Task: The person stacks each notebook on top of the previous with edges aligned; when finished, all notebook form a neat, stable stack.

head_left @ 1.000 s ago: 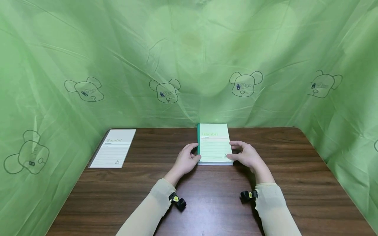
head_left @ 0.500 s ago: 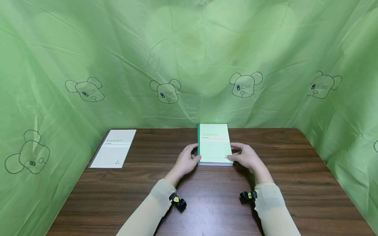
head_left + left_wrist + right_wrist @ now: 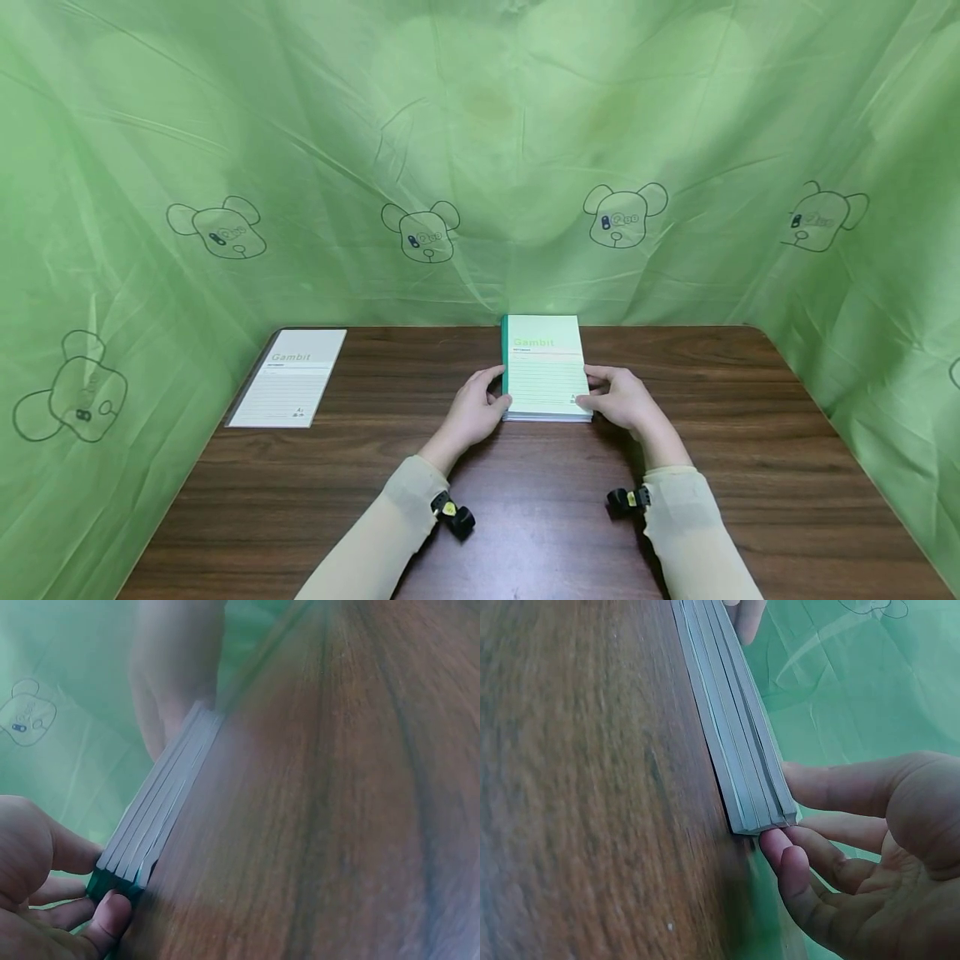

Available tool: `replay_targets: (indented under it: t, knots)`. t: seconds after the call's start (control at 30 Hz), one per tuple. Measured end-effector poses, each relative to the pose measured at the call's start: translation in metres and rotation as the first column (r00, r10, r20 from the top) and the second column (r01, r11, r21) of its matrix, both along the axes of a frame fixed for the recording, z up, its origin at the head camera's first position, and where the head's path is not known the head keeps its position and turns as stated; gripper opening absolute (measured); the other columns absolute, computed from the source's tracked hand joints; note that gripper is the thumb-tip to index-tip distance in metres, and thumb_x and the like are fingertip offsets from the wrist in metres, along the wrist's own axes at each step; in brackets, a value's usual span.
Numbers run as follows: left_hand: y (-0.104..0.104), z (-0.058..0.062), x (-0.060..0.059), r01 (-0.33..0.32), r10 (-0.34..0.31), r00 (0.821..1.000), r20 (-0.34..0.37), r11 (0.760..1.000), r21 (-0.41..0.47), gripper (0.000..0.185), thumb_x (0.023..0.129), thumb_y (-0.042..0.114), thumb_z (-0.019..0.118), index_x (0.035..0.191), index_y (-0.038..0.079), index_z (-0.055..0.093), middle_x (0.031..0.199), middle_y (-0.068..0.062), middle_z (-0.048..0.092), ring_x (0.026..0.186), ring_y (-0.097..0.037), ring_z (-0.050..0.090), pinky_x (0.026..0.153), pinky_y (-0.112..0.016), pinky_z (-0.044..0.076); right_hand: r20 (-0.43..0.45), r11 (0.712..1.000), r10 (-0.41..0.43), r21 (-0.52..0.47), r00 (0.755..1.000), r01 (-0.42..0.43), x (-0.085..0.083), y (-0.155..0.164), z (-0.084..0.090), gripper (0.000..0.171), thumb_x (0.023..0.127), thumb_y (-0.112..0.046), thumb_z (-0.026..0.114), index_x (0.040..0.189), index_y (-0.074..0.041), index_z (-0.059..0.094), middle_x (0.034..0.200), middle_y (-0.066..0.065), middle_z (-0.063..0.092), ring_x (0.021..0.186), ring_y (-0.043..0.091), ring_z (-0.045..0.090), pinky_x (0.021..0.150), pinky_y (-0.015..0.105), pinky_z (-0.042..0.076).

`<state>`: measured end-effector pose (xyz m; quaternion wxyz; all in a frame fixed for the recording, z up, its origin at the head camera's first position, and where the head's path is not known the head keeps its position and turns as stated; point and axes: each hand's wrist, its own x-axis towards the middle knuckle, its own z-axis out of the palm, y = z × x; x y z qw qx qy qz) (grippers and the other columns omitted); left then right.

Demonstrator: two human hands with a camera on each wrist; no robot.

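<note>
A neat stack of several notebooks point(image 3: 546, 367) lies flat near the table's far edge, its top cover pale with "Gambit" printed on it and a green spine on the left. At the spine side, my left hand point(image 3: 472, 410) holds the stack, thumb by the near corner. On the opposite side my right hand point(image 3: 624, 397) grips it, thumb over the near right corner of the cover. The left wrist view shows the page edges point(image 3: 161, 802) pressed close together, with fingers against the green spine. In the right wrist view, curled fingers point(image 3: 802, 870) touch the stack's end.
A single grey-spined notebook point(image 3: 287, 379) lies flat at the far left of the brown wood-grain table point(image 3: 525, 517). Green fabric point(image 3: 480, 150) with bear-face drawings hangs behind and along both sides. A small black camera point(image 3: 459, 521) sits on each wrist.
</note>
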<state>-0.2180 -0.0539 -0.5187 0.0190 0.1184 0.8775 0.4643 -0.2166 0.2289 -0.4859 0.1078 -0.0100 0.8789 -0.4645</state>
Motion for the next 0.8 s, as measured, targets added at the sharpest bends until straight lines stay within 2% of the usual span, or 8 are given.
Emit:
replay_targets:
  t: [0.27, 0.5, 0.57, 0.63, 0.73, 0.8]
  knots:
    - [0.000, 0.002, 0.001, -0.027, 0.027, 1.000, 0.012, 1.000, 0.005, 0.056, 0.101, 0.015, 0.072, 0.155, 0.005, 0.059, 0.143, -0.017, 0.063, 0.085, -0.013, 0.061, 0.081, -0.036, 0.052, 0.004, 1.000, 0.015, 0.018, 1.000, -0.015, 0.000, -0.006, 0.003, 0.075, 0.095, -0.014, 0.083, 0.159, 0.006, 0.050, 0.128, 0.024, 0.071, 0.108, 0.031, 0.069, 0.080, 0.036, 0.056]
    - [-0.001, 0.001, 0.002, -0.040, 0.039, 0.999, 0.035, 0.999, 0.017, 0.056, 0.101, 0.015, 0.074, 0.155, 0.007, 0.060, 0.145, -0.015, 0.062, 0.086, -0.014, 0.061, 0.080, -0.035, 0.052, 0.032, 1.000, 0.004, 0.028, 0.999, -0.005, 0.001, -0.008, 0.004, 0.077, 0.096, -0.016, 0.083, 0.161, 0.003, 0.047, 0.130, 0.026, 0.068, 0.115, 0.037, 0.068, 0.083, 0.042, 0.058]
    - [-0.001, 0.001, 0.002, -0.039, 0.038, 0.998, 0.040, 0.999, 0.023, 0.056, 0.101, 0.015, 0.074, 0.155, 0.007, 0.060, 0.145, -0.015, 0.062, 0.087, -0.014, 0.061, 0.080, -0.036, 0.052, 0.024, 0.999, -0.002, 0.041, 1.000, 0.001, 0.001, -0.009, 0.004, 0.076, 0.097, -0.018, 0.081, 0.161, 0.004, 0.046, 0.134, 0.028, 0.067, 0.119, 0.040, 0.067, 0.087, 0.046, 0.059]
    - [-0.002, 0.001, 0.002, -0.041, 0.039, 0.998, 0.055, 0.999, 0.028, 0.057, 0.101, 0.017, 0.074, 0.155, 0.009, 0.060, 0.145, -0.014, 0.063, 0.087, -0.014, 0.062, 0.079, -0.036, 0.053, -0.008, 0.997, -0.022, 0.070, 1.000, 0.022, 0.001, -0.011, 0.003, 0.076, 0.099, -0.022, 0.079, 0.161, 0.006, 0.045, 0.142, 0.030, 0.063, 0.127, 0.045, 0.063, 0.098, 0.053, 0.056]
    - [-0.005, 0.000, -0.001, -0.045, 0.042, 0.997, 0.067, 0.998, 0.042, 0.056, 0.101, 0.019, 0.074, 0.155, 0.009, 0.061, 0.146, -0.012, 0.064, 0.088, -0.015, 0.062, 0.079, -0.036, 0.054, -0.077, 0.993, -0.081, 0.082, 0.994, 0.087, 0.001, -0.015, 0.005, 0.074, 0.102, -0.028, 0.075, 0.161, 0.007, 0.046, 0.154, 0.031, 0.056, 0.143, 0.049, 0.052, 0.115, 0.061, 0.045]
    - [-0.008, 0.003, -0.002, -0.051, 0.047, 0.997, 0.060, 0.996, 0.069, 0.053, 0.102, 0.019, 0.074, 0.153, 0.008, 0.062, 0.145, -0.011, 0.067, 0.090, -0.016, 0.064, 0.081, -0.036, 0.055, -0.115, 0.989, -0.137, 0.042, 0.984, 0.142, 0.002, -0.020, 0.008, 0.071, 0.103, -0.029, 0.074, 0.160, 0.005, 0.048, 0.158, 0.030, 0.053, 0.147, 0.049, 0.048, 0.120, 0.062, 0.039]
